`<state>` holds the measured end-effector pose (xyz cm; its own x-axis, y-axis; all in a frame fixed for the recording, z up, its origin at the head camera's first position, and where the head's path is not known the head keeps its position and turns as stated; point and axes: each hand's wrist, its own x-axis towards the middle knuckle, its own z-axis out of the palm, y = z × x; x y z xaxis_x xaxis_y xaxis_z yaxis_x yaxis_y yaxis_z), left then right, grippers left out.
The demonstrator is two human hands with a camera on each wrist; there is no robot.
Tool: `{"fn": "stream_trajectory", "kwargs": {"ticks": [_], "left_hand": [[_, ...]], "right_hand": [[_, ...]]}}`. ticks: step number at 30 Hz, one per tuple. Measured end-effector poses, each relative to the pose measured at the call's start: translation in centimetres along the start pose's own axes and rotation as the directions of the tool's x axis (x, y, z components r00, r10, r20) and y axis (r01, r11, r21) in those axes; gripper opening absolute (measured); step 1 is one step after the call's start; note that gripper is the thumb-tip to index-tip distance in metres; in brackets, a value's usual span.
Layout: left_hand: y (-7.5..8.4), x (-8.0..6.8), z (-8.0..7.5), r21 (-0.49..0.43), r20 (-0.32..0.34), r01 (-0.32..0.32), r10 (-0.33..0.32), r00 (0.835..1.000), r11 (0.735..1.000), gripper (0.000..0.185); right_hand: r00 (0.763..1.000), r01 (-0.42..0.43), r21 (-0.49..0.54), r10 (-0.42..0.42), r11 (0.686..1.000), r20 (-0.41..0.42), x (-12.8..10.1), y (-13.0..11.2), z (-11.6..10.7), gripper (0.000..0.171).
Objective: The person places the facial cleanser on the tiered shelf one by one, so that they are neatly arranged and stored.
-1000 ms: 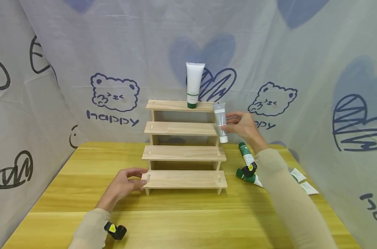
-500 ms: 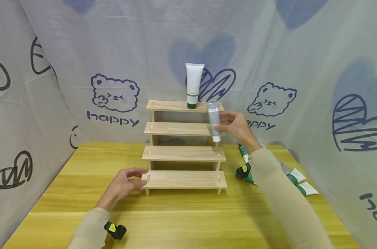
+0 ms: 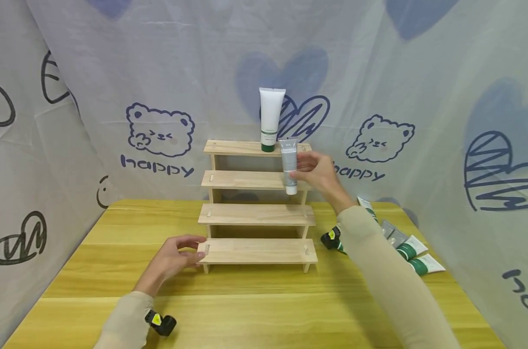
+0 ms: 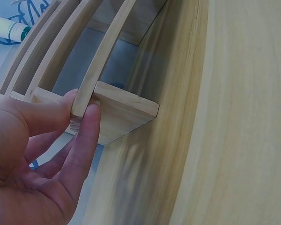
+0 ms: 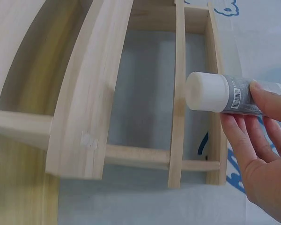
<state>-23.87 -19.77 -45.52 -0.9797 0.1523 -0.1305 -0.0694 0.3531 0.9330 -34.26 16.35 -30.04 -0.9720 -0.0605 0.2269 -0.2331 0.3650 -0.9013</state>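
Observation:
A wooden four-step display rack (image 3: 257, 214) stands on the table. At the left end of its lowest step, my left hand (image 3: 177, 257) pinches the board between thumb and fingers, as the left wrist view shows on the board edge (image 4: 91, 75). My right hand (image 3: 318, 172) grips a grey squeeze tube (image 3: 289, 165), white cap down, in front of the rack's upper steps at the right. In the right wrist view the tube's white cap (image 5: 207, 91) is close to a step's edge; contact cannot be told. On the top step a white tube (image 3: 271, 116) stands upright on its green cap.
Several tubes lie on the table to the right, among them a white-and-green tube (image 3: 427, 264) and a grey tube (image 3: 396, 238); my right forearm hides part of them. A printed cloth (image 3: 159, 58) hangs behind and at both sides of the wooden table (image 3: 229, 315).
My right hand has carried the grey tube leftward and slightly up, from beside the rack to in front of its upper steps. The left hand has stayed on the lowest step.

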Motion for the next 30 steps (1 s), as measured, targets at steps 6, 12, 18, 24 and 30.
{"fn": "stream_trajectory", "kwargs": {"ticks": [6, 12, 18, 24, 30], "left_hand": [[0.2, 0.0, -0.1, -0.009, 0.013, -0.012, 0.012, 1.0, 1.0, 0.046], [0.3, 0.1, 0.1, -0.014, 0.018, -0.018, 0.018, 1.0, 1.0, 0.046], [0.1, 0.1, 0.0, -0.004, 0.014, -0.025, 0.026, 1.0, 1.0, 0.046], [0.1, 0.0, 0.0, -0.001, 0.007, -0.014, 0.014, 1.0, 1.0, 0.044], [0.0, 0.1, 0.0, 0.001, 0.01, -0.007, 0.007, 1.0, 1.0, 0.044]], "right_hand": [[1.0, 0.022, 0.034, -0.022, 0.999, 0.005, 0.3, -0.5, 1.1, 0.051], [0.999, 0.044, 0.033, -0.045, 0.998, 0.003, 0.5, -0.9, 2.2, 0.05], [0.998, 0.062, 0.066, -0.062, 0.996, 0.0, 0.9, -1.6, 3.2, 0.051], [0.996, 0.092, 0.086, -0.093, 0.992, 0.006, 1.2, -1.7, 4.4, 0.051], [0.991, 0.133, 0.106, -0.132, 0.985, -0.01, 1.7, -1.7, 5.8, 0.049]]}}
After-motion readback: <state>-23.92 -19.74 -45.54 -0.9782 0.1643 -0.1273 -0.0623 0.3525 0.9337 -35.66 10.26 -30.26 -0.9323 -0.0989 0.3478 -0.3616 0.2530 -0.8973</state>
